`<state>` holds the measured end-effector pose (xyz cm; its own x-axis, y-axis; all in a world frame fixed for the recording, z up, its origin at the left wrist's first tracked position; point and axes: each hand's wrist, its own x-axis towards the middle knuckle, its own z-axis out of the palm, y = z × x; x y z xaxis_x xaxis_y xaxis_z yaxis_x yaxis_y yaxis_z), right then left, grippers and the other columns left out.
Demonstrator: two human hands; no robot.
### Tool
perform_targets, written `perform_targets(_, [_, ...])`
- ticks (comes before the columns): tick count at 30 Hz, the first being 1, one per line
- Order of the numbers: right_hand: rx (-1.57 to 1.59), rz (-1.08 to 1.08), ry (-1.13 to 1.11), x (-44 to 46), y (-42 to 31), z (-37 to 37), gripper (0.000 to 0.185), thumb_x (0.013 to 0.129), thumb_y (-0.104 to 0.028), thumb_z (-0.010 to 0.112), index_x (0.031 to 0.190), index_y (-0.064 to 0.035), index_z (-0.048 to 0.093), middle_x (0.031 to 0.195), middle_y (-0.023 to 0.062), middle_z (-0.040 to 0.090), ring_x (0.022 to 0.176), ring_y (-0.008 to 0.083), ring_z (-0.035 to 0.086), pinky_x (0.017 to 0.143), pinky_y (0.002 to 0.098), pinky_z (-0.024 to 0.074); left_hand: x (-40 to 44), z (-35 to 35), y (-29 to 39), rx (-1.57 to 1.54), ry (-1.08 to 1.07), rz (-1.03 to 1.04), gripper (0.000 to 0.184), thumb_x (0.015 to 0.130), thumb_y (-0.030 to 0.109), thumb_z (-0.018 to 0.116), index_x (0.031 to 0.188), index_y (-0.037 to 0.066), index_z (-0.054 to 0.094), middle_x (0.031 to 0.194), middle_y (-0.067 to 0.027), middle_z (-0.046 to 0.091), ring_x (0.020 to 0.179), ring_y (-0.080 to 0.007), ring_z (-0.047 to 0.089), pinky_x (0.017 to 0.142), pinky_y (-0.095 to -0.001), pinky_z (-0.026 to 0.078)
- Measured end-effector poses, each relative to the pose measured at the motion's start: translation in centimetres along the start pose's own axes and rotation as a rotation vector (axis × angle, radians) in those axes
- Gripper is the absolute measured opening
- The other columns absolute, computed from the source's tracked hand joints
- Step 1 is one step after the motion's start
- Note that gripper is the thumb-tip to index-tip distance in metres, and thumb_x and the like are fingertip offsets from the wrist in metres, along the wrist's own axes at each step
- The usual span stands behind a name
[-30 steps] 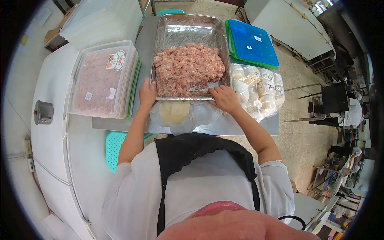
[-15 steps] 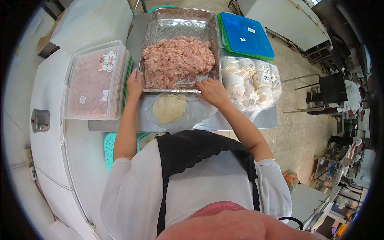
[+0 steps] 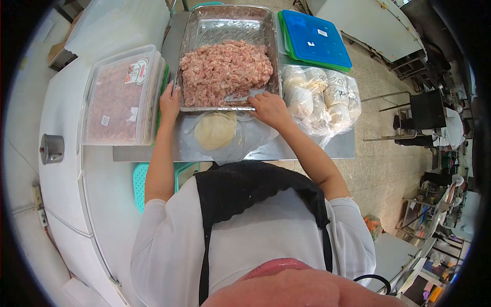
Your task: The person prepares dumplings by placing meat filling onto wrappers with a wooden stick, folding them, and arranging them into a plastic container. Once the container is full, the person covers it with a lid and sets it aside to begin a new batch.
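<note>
Seen from above, the person's two bare hands hold a metal tray (image 3: pixel 230 29) on a grey surface (image 3: pixel 338 148). The left hand (image 3: pixel 170 102) grasps the tray's near corner on its own side, thumb toward the rim. The right hand (image 3: pixel 270 108) has its fingers hooked over the near edge, toward the other corner. Beyond and between the hands, a mound of raw ground meat (image 3: pixel 225 70) fills the near and middle part of the tray. On the near side of the hands, between the forearms, a pale round of dough (image 3: pixel 216 131) lies on clear plastic (image 3: pixel 250 138). Just outward of the left hand is a clear tub (image 3: pixel 115 102) with more meat inside. Outward of the right hand sits a plastic bag (image 3: pixel 322 100) of whitish bundles with handwriting; beyond it, a blue lid (image 3: pixel 316 41) rests on a green lid (image 3: pixel 287 43).
</note>
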<state>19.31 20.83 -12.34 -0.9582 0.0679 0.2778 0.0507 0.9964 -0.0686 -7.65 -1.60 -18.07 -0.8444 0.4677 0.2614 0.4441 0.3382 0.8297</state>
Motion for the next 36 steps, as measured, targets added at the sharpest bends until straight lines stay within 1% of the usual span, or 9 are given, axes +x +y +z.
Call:
perform_targets(7, [0.11, 0.053, -0.144, 1.1, 0.4, -2.3, 0.047, 0.085, -0.053, 0.058, 0.092, -0.0074, 0.068, 0.091, 0.0105, 0.067, 0.09, 0.0291, 0.064, 0.077, 0.0405, 0.0513, -4.1, -2.5, 5.4, 0.115, 0.001, -0.083, 0.047, 0.091, 0.027, 0.061, 0.131, 0.003, 0.053, 0.114, -0.0193, 0.061, 0.111, -0.037, 0.054, 0.098, -0.0414, 0.04])
perform_targets(9, [0.08, 0.066, -0.314, 1.9, 1.8, -2.9, 0.039, 0.088, -0.045, 0.056, 0.088, -0.009, 0.069, 0.088, 0.0113, 0.068, 0.087, 0.0302, 0.066, 0.074, 0.0427, 0.0525, -6.4, -3.2, 8.4, 0.346, 0.228, 0.36, 0.042, 0.087, 0.021, 0.065, 0.125, 0.007, 0.056, 0.109, -0.015, 0.059, 0.107, -0.0352, 0.052, 0.095, -0.0431, 0.041])
perform_targets(12, [-0.002, 0.042, -0.416, 4.1, 2.4, -7.3, 0.031, 0.091, -0.035, 0.053, 0.084, -0.0094, 0.069, 0.082, 0.0125, 0.068, 0.081, 0.0322, 0.066, 0.071, 0.0458, 0.0522, -9.9, -2.4, 8.7, 0.213, -0.141, 0.456, 0.028, 0.079, 0.013, 0.067, 0.105, 0.007, 0.059, 0.105, -0.0138, 0.059, 0.105, -0.033, 0.053, 0.09, -0.0426, 0.043])
perform_targets(14, [-0.072, 0.002, -0.432, 5.0, 3.3, -7.5, 0.027, 0.09, -0.028, 0.052, 0.08, -0.0088, 0.068, 0.079, 0.0143, 0.068, 0.076, 0.0329, 0.067, 0.066, 0.0471, 0.0517, -12.2, -0.3, 8.0, 0.122, -0.34, 0.442, 0.031, 0.077, 0.015, 0.071, 0.106, 0.008, 0.061, 0.105, -0.0147, 0.059, 0.103, -0.0351, 0.054, 0.093, -0.0438, 0.041])
perform_targets(19, [-0.19, -0.062, -0.284, 5.4, 0.2, -4.2, 0.018, 0.081, -0.015, 0.055, 0.078, -0.007, 0.07, 0.074, 0.0141, 0.068, 0.072, 0.0312, 0.069, 0.059, 0.0416, 0.0551, -12.9, 1.9, 7.2, 0.16, -0.311, 0.384, 0.031, 0.07, 0.012, 0.076, 0.097, 0.006, 0.062, 0.094, -0.0113, 0.055, 0.093, -0.0331, 0.055, 0.083, -0.0419, 0.045])
perform_targets(24, [-0.179, -0.07, -0.413, 4.8, -1.6, -7.5, 0.019, 0.08, -0.016, 0.055, 0.069, -0.0071, 0.068, 0.069, 0.0143, 0.067, 0.066, 0.0319, 0.068, 0.059, 0.0411, 0.0548, -11.6, 1.5, 6.1, -0.009, -0.459, 0.172, 0.015, 0.081, 0.015, 0.07, 0.089, 0.002, 0.065, 0.092, -0.0134, 0.058, 0.088, -0.0327, 0.057, 0.077, -0.0387, 0.046])
perform_targets(31, [-0.025, -0.124, -0.202, 5.4, -1.6, -1.7, 0.017, 0.076, -0.014, 0.056, 0.068, -0.0066, 0.069, 0.068, 0.0151, 0.067, 0.066, 0.0308, 0.068, 0.059, 0.0434, 0.0542, -10.6, 0.6, 8.2, -0.031, -0.36, 0.425, 0.017, 0.085, 0.017, 0.066, 0.091, 0.001, 0.067, 0.09, -0.0152, 0.059, 0.086, -0.0335, 0.057, 0.076, -0.039, 0.046])
perform_targets(34, [-0.078, -0.076, -0.306, 5.3, -1.5, -4.8, 0.018, 0.078, -0.013, 0.056, 0.07, -0.0057, 0.069, 0.07, 0.0144, 0.067, 0.068, 0.0312, 0.069, 0.059, 0.0434, 0.0548, -10.3, 0.3, 8.8, -0.107, -0.361, 0.289, 0.017, 0.088, 0.017, 0.064, 0.092, 0.001, 0.068, 0.096, -0.0121, 0.063, 0.091, -0.0295, 0.06, 0.078, -0.0379, 0.047])
perform_targets(36, [-0.1, 0.089, -0.491, 7.2, -1.1, -7.8, 0.019, 0.081, -0.013, 0.055, 0.073, -0.0051, 0.071, 0.075, 0.0151, 0.069, 0.071, 0.0315, 0.07, 0.06, 0.0427, 0.0558, -10.1, 0.3, 7.9, -0.47, -0.433, -0.298, 0.018, 0.092, 0.018, 0.061, 0.098, 0.002, 0.067, 0.108, -0.0082, 0.064, 0.098, -0.0233, 0.061, 0.083, -0.0346, 0.048])
